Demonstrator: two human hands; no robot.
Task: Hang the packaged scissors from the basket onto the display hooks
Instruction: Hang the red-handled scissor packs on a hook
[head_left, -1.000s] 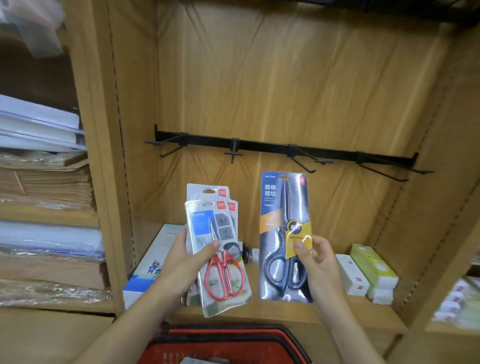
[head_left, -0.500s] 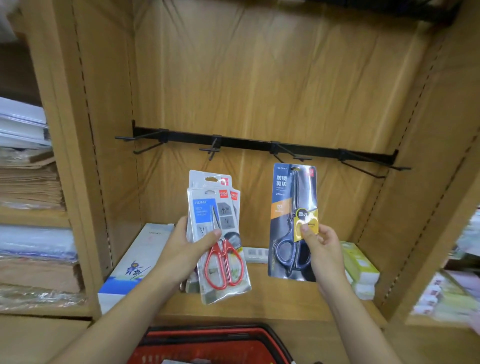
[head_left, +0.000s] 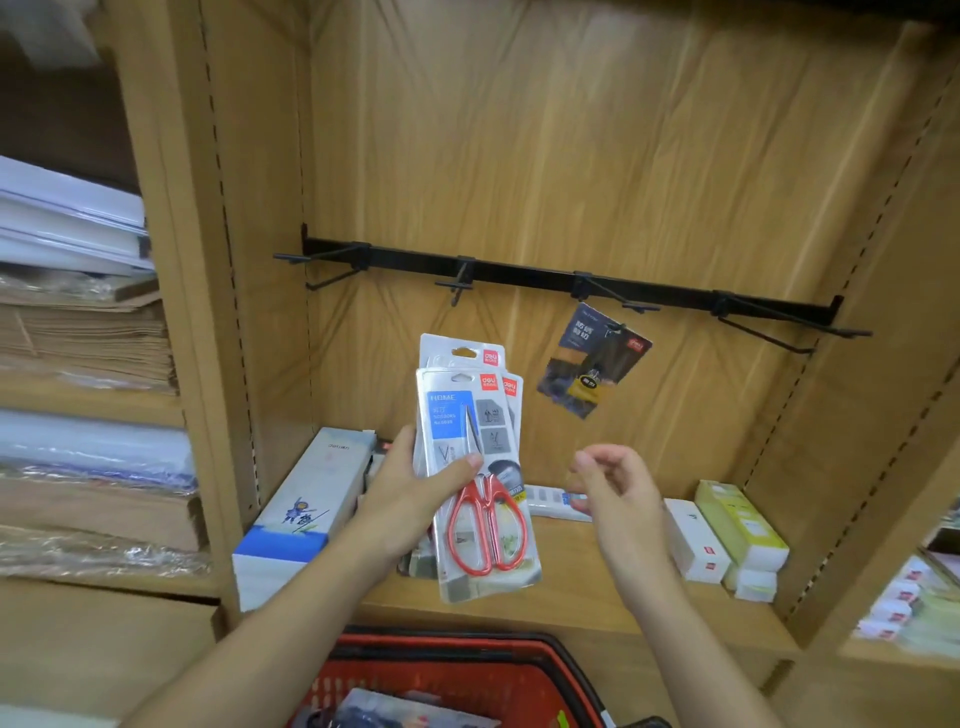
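One dark-handled pack (head_left: 592, 364) hangs askew on a hook (head_left: 615, 300) of the black rail, so that one looks done. The left hand (head_left: 410, 493) grips a stack of red-handled packs (head_left: 478, 467) before the shelf. The right hand (head_left: 613, 483) hovers empty, fingers loosely curled, and more wait in the red basket (head_left: 374, 680), so most seems left.

1. The left hand (head_left: 410, 493) grips a stack of clear blister packs of red-handled scissors (head_left: 480, 519), with its thumb across the front.
2. The right hand (head_left: 613, 483) holds nothing. Its fingers are loosely curled, near the stack.
3. A blurred dark blue-and-orange scissors pack (head_left: 592, 364) hangs tilted from a hook on the black metal rail (head_left: 519, 273).
4. A red plastic basket (head_left: 467, 670) sits below.
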